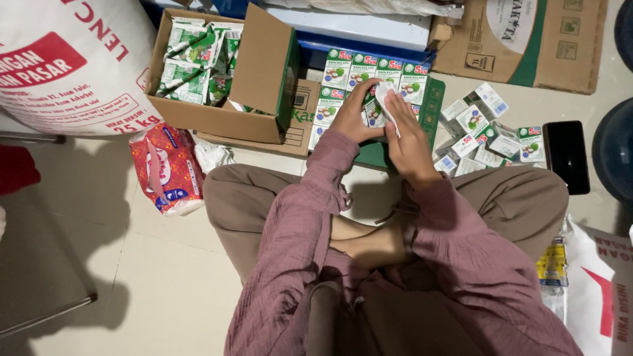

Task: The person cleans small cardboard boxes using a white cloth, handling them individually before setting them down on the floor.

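Person sits cross-legged on tiled floor. L hand [354, 117] grips a small green-white carton [373, 113] over the green tray [432, 109] w/ rows of same cartons. R hand [407, 135] presses a white cloth [384, 99] flat on that carton, fingers together. Loose cartons [491, 135] lie to the right beside a black phone [566, 156]; open cardboard box [217, 72] at left

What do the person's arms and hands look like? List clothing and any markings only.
Both arms are covered by long, loose sleeves of a dusty mauve-pink crinkled fabric: the left sleeve and the right sleeve both reach the wrists. The left hand and right hand are bare, with no gloves; no rings, watch or bracelets can be made out. The sleeves carry no print or logo.
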